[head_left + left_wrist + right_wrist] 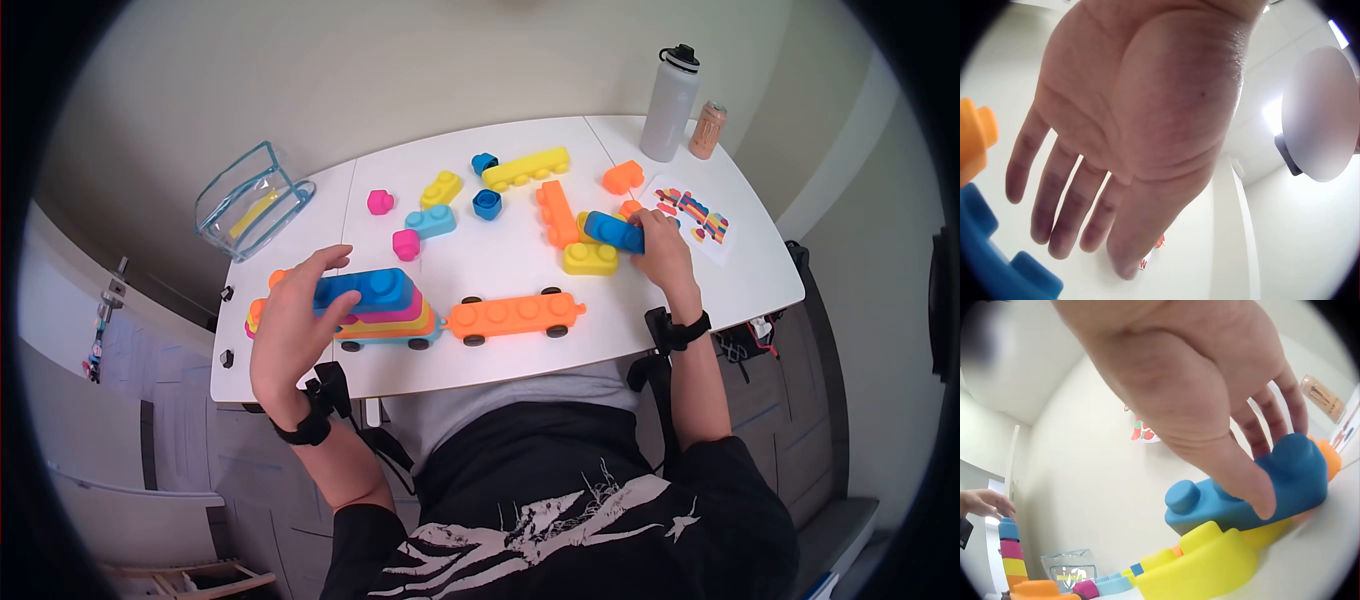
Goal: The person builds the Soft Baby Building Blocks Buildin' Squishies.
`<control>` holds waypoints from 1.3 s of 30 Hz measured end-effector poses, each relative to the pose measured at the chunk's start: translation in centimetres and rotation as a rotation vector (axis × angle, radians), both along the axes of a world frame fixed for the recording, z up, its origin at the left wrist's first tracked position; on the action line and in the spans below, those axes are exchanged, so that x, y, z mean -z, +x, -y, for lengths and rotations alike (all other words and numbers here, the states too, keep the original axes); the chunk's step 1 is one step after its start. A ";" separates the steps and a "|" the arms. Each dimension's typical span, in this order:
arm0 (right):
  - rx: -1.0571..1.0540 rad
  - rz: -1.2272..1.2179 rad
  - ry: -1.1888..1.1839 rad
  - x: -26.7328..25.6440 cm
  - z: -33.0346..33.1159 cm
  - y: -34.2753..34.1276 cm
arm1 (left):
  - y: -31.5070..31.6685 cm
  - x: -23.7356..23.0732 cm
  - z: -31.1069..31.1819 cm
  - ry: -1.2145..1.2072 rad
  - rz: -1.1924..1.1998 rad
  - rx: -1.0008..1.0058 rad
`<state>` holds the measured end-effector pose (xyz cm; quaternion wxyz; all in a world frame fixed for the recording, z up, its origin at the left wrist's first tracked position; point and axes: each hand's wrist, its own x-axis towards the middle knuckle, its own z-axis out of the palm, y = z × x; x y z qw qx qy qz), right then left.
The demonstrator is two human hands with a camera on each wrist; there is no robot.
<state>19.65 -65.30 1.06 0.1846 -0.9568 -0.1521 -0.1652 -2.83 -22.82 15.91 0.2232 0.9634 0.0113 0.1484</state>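
My right hand [665, 250] pinches a long blue toy building block [1291, 487] with thumb and fingers at its right end. A yellow block [1204, 565] and an orange block [556, 214] lie close beside it. Over on the left, my left hand [288, 325] hovers with extended fingers at the near side of a stacked block car, overlapping it in the head view. A blue block [385, 288] tops that stack, above pink, yellow and orange layers on a light-blue wheeled base [388, 338]. Behind it an orange wheeled base [512, 316] is lined up at its right.
Loose blocks lie across the white table [330, 215], among them a long yellow one [526, 168] and a pink one [380, 202]. A clear zip bag [250, 205] stands at left. At right are a picture sheet [700, 215], a bottle [668, 110] and a can [708, 130].
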 end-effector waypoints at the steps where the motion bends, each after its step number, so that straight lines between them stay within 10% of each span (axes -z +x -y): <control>1: 0.004 0.012 -0.002 0.3 0.1 0.3 | 0.0 0.0 0.1 0.006 0.000 0.002; 23: -0.008 0.004 0.070 -3.0 -1.2 -1.3 | -0.5 -0.1 0.3 0.042 0.038 0.011; 30: -0.597 -0.050 0.124 -6.4 -7.6 -7.8 | -0.2 0.2 0.6 0.004 -0.008 0.033; 39: -0.715 -0.048 -0.082 -4.1 -12.1 -9.0 | -0.2 0.3 0.9 0.030 -0.039 0.077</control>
